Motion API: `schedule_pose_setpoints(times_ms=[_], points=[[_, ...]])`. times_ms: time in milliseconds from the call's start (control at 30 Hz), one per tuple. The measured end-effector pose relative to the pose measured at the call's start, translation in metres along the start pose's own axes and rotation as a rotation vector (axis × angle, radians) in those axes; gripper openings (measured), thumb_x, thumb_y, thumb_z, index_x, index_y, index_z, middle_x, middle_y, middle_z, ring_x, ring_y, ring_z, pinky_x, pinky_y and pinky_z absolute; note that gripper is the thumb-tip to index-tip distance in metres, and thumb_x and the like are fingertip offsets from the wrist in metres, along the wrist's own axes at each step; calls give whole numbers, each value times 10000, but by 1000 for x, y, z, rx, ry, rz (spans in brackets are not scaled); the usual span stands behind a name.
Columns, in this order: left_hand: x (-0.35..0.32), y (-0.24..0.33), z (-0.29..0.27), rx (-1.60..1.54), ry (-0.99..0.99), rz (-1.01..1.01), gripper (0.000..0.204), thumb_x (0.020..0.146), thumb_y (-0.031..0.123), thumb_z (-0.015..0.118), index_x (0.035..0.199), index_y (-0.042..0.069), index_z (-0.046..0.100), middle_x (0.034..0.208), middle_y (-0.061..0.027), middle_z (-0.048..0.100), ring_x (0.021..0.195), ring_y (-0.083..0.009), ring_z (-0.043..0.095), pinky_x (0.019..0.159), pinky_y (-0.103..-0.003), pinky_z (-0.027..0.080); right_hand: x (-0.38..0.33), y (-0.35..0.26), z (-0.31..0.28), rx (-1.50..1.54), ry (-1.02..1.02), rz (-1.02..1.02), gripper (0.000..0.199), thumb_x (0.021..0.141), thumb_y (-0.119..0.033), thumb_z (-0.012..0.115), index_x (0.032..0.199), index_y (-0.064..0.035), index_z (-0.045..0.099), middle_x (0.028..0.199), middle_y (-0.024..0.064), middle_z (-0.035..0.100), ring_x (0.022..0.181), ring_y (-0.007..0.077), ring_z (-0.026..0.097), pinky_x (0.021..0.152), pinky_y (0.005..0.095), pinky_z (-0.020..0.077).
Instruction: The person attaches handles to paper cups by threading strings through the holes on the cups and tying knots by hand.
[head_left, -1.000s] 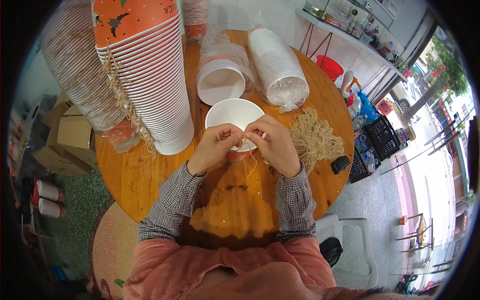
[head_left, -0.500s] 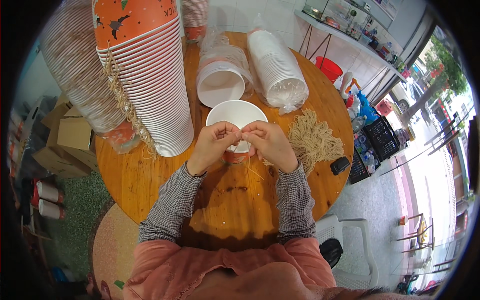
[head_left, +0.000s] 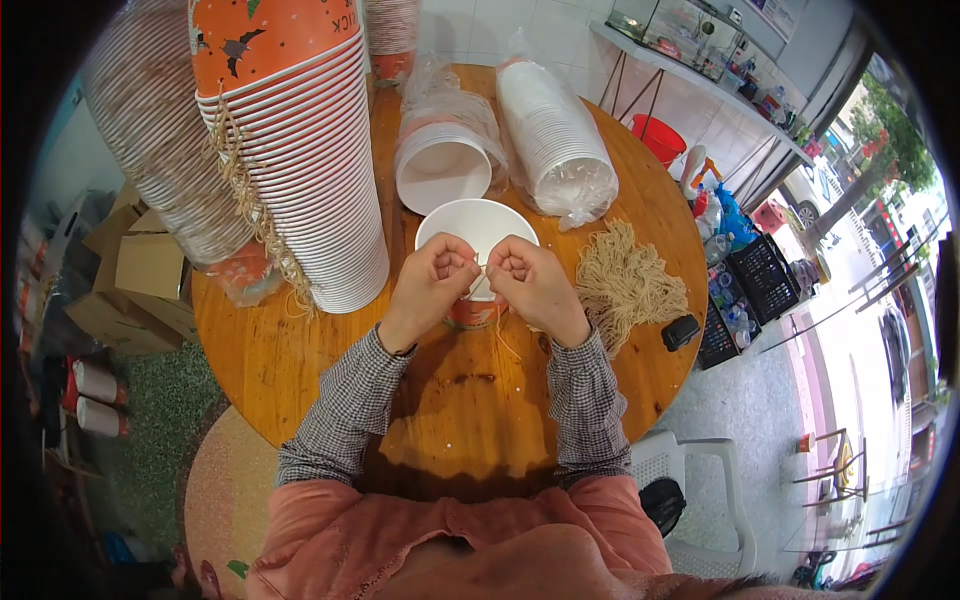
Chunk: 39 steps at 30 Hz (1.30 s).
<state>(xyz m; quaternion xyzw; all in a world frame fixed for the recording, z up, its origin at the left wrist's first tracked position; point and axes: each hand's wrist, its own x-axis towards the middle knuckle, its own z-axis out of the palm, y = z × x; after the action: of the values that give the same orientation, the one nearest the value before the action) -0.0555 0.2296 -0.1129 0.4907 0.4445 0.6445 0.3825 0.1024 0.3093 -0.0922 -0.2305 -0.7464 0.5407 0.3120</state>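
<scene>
Left fingers [head_left: 462, 278] and right fingers [head_left: 504, 276] are pinching string [head_left: 508, 346] that's trailing below them, bucket [head_left: 476, 220] sitting just beyond, and one loosening pinch could be letting the string slip!

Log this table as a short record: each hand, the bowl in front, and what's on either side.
Left hand: pinches thin cord
Right hand: pinches cord, close to the left hand
Bowl: white inside, orange outside, open side up
Left side: tall stack of nested bowls
Right side: heap of tan cord, small black object nearby
Surface: round wooden table
</scene>
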Motion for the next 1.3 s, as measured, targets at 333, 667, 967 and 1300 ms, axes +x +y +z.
schedule_pose_setpoints(times_ms=[333,667,967,1300], points=[[-2,-2,-1,309,35,151,77,853,31,661,897,-28,642,847,-15,598,659,-59,525,587,-195,435,-1,-4,-1,22,-17,31,49,848,-31,594,862,10,571,678,-19,556,612,31,499,542,198,422],[0,3,-7,-34,-110,-69,101,897,68,610,927,-21,647,947,-15,605,826,-76,552,733,-213,455,1,6,-3,-34,-33,-87,69,855,-24,588,899,28,574,691,17,575,649,66,543,595,231,464],[2,6,-7,-325,-137,-266,184,949,143,558,961,-9,660,873,-25,638,827,-91,568,807,-232,443,-1,-5,0,92,-46,-9,100,902,-31,579,966,47,578,793,55,648,713,84,631,632,217,527],[-1,5,-6,-125,-89,-77,125,922,67,601,959,-40,655,962,-20,589,859,-89,583,768,-218,470,-3,-10,-2,-80,-12,-77,147,921,-90,584,944,45,636,798,75,680,707,92,640,632,229,528]])
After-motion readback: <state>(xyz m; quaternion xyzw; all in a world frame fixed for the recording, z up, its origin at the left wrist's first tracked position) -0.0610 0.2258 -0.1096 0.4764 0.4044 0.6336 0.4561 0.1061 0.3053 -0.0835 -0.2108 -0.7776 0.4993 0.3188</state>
